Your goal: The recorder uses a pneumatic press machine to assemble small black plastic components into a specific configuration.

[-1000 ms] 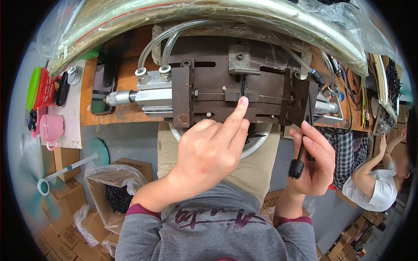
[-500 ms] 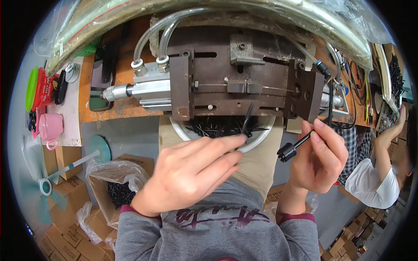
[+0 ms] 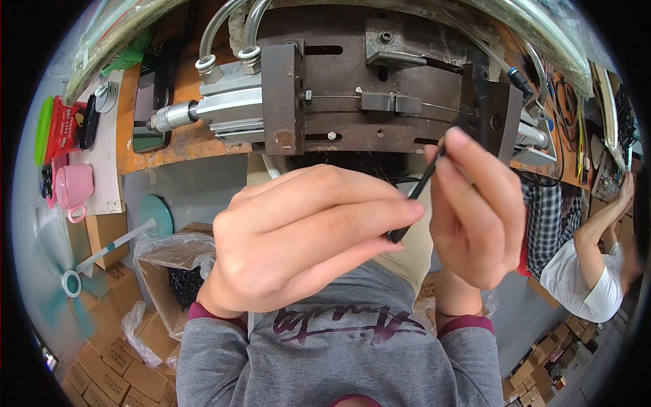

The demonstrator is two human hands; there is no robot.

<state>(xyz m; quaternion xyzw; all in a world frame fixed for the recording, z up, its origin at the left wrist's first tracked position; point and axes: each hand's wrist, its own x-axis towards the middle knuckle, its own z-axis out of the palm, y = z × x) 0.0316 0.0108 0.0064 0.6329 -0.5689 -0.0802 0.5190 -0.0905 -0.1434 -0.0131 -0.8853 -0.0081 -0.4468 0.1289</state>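
A slim black rod (image 3: 424, 182) slants between my two hands, its thicker dark end low by the left fingertips. My left hand (image 3: 308, 234) is closed on that lower part, thumb against fingers. The thumb and forefinger of my right hand (image 3: 478, 214) pinch the upper end; its other fingers are curled, and what they may hold is hidden. Beyond both hands stands a brown metal fixture (image 3: 339, 125) with two small grey blocks (image 3: 391, 103) at its middle. Below it, a pale basin (image 3: 270, 166) with black pieces (image 3: 346, 163) is mostly covered by my left hand.
An air cylinder (image 3: 230, 102) with clear hoses joins the fixture's left side. A pink cup (image 3: 74, 188) and a phone (image 3: 150, 115) lie left. A fan (image 3: 70, 283), an open carton (image 3: 163, 271) and stacked boxes (image 3: 102, 366) stand below. At right sits another person (image 3: 583, 281).
My hands have come together, the left moving right and the right slightly left. The rod now reaches both hands. The right hand's knobbed black piece no longer shows; the view has shifted slightly.
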